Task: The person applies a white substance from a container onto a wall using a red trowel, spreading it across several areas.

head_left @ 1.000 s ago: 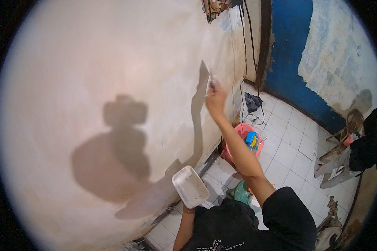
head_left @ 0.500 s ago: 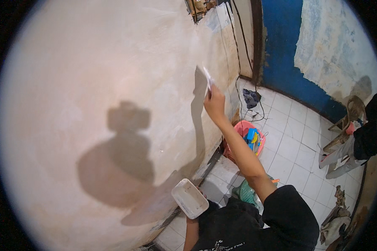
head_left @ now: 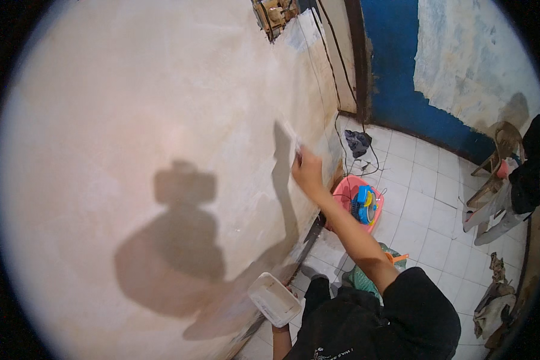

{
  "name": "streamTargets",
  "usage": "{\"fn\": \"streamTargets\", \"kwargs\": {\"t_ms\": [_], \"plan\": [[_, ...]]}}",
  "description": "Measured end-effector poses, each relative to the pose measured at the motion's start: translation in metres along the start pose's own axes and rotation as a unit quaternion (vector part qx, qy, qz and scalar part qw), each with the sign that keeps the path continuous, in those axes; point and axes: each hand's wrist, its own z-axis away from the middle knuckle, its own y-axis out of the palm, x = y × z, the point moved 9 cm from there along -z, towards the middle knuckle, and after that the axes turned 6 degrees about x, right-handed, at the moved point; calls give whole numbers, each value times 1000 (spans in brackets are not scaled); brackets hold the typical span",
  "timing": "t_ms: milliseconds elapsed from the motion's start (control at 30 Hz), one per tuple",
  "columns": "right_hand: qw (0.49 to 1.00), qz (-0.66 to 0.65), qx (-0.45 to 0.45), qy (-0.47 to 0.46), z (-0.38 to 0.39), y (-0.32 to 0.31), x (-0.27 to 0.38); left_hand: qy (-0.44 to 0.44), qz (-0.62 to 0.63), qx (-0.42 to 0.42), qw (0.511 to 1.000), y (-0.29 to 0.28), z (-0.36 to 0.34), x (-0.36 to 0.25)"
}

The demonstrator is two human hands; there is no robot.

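Note:
My right hand (head_left: 306, 173) is stretched out and grips a flat white scraper blade (head_left: 293, 139), pressed against the pale plastered wall (head_left: 162, 120). Low near my body, my left hand (head_left: 289, 295) holds a white rectangular tray (head_left: 274, 299) close to the wall's base; most of that hand is hidden behind the tray. Shadows of my head and arm fall on the wall.
A pink basin (head_left: 345, 193) holding a blue tool (head_left: 362, 204) sits on the white tiled floor (head_left: 426, 198). Cables (head_left: 342, 120) hang down the wall to a dark bundle (head_left: 357, 141). A blue wall (head_left: 396, 72) stands beyond, and chairs with clothes (head_left: 504, 180) at right.
My right hand with the scraper has moved along the wall, downward in view. The tray in my left hand sits lower in the view. The view has shifted slightly.

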Motion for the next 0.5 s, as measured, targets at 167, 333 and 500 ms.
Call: {"fn": "streamTargets", "kwargs": {"t_ms": [167,333,500], "plan": [[999,19,-10,-46,-7,48,-3,-10,-4,3,1000,0,-8,1],[977,-135,148,-74,114,42,60,-33,25,-58,997,-33,-4,-12],[995,-56,75,38,70,11,-22,-47,108,-18,993,7,-9,0]]}}
